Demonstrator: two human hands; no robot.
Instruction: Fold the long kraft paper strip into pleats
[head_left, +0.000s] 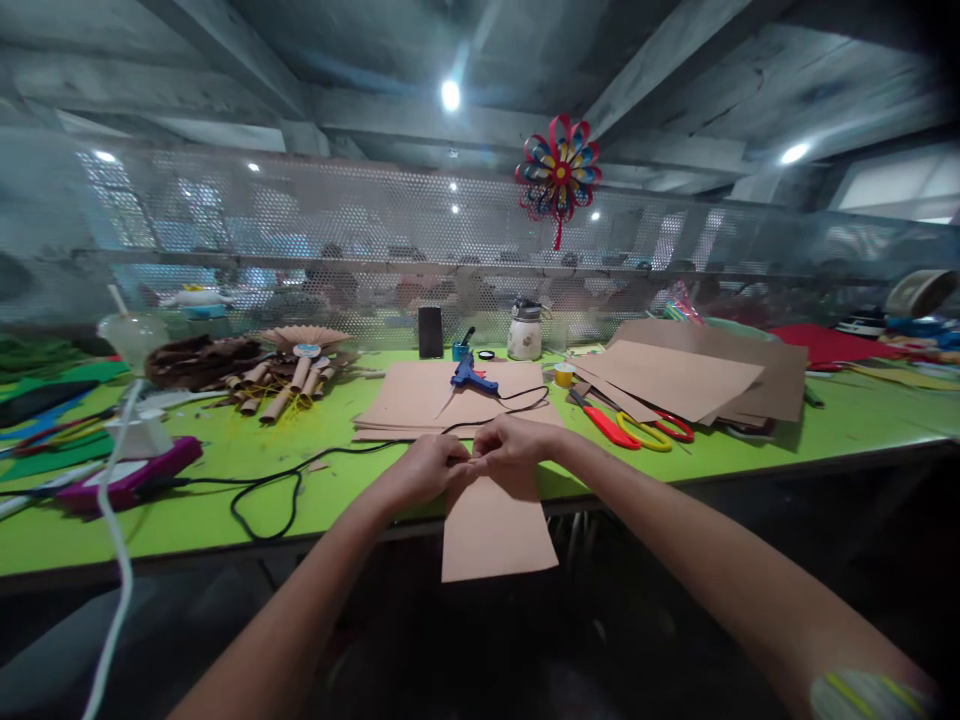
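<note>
A sheet of brown kraft paper (495, 525) hangs down over the table's front edge. Its far edge is pinched between the fingertips of my left hand (429, 470) and my right hand (514, 440), which are closed and nearly touching. Just beyond them a stack of brown paper (397, 395) lies on the green table. On that stack rests a blue hot glue gun (472, 374), its nozzle pointing to the lower left and its black cord running left. To the right are a red-handled tool (611, 425) and yellow-handled scissors (645, 432).
A purple power strip (131, 475) and looped black cord occupy the left of the green table (337, 515). Behind it lie paper rolls (281, 390). A white bottle (525, 332) and a dark phone-like slab (430, 332) stand at the back. More brown sheets (682, 375) are piled on the right.
</note>
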